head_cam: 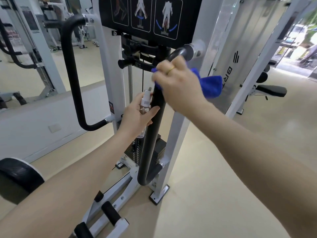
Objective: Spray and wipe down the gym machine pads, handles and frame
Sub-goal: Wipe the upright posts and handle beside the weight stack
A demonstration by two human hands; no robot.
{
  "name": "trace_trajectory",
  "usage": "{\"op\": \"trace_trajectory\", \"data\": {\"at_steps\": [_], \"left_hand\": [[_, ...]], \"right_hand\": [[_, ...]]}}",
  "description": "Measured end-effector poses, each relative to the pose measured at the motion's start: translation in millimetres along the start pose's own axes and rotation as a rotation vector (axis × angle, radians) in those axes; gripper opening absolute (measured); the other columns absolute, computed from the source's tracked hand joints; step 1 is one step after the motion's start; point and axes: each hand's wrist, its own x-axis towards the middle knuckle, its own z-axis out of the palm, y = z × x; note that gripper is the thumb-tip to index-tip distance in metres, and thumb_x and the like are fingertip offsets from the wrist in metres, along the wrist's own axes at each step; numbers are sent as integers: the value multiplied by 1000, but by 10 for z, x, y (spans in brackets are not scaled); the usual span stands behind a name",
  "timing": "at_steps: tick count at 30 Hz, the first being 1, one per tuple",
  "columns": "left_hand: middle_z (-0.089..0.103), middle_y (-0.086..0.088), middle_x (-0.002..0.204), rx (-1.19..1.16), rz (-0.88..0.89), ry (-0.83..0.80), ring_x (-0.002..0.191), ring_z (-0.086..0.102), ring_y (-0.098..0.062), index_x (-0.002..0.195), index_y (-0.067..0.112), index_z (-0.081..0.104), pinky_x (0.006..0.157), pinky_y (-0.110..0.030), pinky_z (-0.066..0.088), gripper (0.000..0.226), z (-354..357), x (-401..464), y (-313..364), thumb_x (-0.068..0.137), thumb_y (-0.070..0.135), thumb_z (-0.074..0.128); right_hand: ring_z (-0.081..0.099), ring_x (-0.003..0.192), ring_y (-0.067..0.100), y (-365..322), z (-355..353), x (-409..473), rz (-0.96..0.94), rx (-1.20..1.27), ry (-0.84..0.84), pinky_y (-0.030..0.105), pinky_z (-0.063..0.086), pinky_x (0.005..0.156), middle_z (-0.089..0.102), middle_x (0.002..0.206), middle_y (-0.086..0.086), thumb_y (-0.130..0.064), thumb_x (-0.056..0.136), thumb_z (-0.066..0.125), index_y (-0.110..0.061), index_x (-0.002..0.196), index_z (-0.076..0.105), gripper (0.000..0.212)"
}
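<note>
A white-framed gym machine (pixel 173 134) stands in front of me with two black padded loop handles. My right hand (pixel 178 86) wraps a blue cloth (pixel 211 85) around the upper part of the right handle (pixel 151 140), just under its top bend. Just below it, my left hand (pixel 137 115) holds a small clear spray bottle (pixel 145 103) upright against the same handle, nozzle up. The left handle (pixel 72 69) is untouched. A black round pad (pixel 17 177) sits at the lower left.
A black exercise chart (pixel 151 16) hangs at the top of the machine, with the weight stack (pixel 159 150) low between the uprights. Black foot pegs (pixel 109 212) stick out near my legs. A bench (pixel 271 90) stands at right. Other machines (pixel 25 48) show at left.
</note>
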Motion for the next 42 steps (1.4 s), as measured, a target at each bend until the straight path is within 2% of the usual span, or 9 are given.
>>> {"op": "trace_trajectory", "data": {"at_steps": [4, 9, 14, 18, 23, 27, 31, 38, 42], "left_hand": [[59, 6, 69, 12, 19, -5, 49, 55, -3, 113, 25, 54, 50, -18, 47, 28, 7, -10, -2, 88, 14, 62], [61, 14, 89, 87, 48, -62, 66, 62, -5, 128, 30, 49, 57, -20, 53, 47, -87, 56, 16, 86, 16, 65], [62, 13, 86, 205, 92, -71, 68, 60, -7, 132, 28, 49, 69, -37, 59, 52, -154, 97, -20, 83, 25, 68], [60, 16, 83, 229, 125, -69, 66, 61, -7, 129, 30, 50, 67, -30, 59, 49, -147, 111, -13, 84, 23, 67], [60, 13, 90, 222, 102, -113, 75, 62, -7, 131, 31, 47, 70, -32, 59, 50, -154, 109, 23, 85, 21, 66], [60, 8, 97, 267, 109, -130, 79, 62, -7, 133, 31, 45, 71, -33, 59, 52, -167, 125, 38, 85, 25, 66], [60, 5, 98, 277, 111, -143, 77, 62, -7, 133, 29, 44, 69, -27, 57, 51, -166, 118, 48, 86, 25, 64], [60, 11, 85, 246, 63, -109, 66, 62, -9, 113, 24, 49, 60, -22, 50, 34, -149, 95, 56, 84, 26, 66], [66, 5, 99, 50, -12, 19, 62, 60, -8, 98, 22, 45, 60, -27, 54, 33, -169, 72, 77, 79, 22, 72]], "right_hand": [[54, 67, 18, 149, 0, 39, -198, -128, -16, 25, 40, 65, 64, 82, -3, -11, 76, 51, -21, 78, 66, 19], [55, 68, 21, 150, 58, 247, 153, 54, 129, 26, 42, 50, 62, 74, 0, -17, 76, 64, -18, 76, 69, 5], [57, 89, 15, 409, -96, 416, 471, 426, -68, 29, 46, 75, 65, 91, 1, -21, 86, 55, -19, 93, 72, 19], [57, 70, -1, 714, -144, 488, 802, 729, -1, 19, 47, 71, 65, 76, -8, -11, 81, 55, -14, 82, 72, 18], [56, 80, 7, 572, -138, 378, 917, 675, 49, 21, 47, 77, 62, 81, -9, -14, 90, 51, -15, 88, 68, 17], [59, 76, 12, 610, -324, -10, 1016, 1143, -148, 21, 48, 70, 64, 82, -3, -14, 90, 57, -18, 81, 66, 13], [55, 90, 29, 575, -211, -368, 906, 284, -486, 33, 42, 73, 52, 106, 9, -13, 96, 43, -10, 102, 62, 20], [46, 66, 0, 366, -465, -27, 1064, 738, 236, 17, 37, 63, 49, 77, -14, -16, 98, 39, -17, 99, 50, 11], [58, 73, 16, -8, -357, 221, 653, 540, 411, 22, 40, 68, 61, 72, -3, -5, 87, 46, -9, 95, 61, 18]]}}
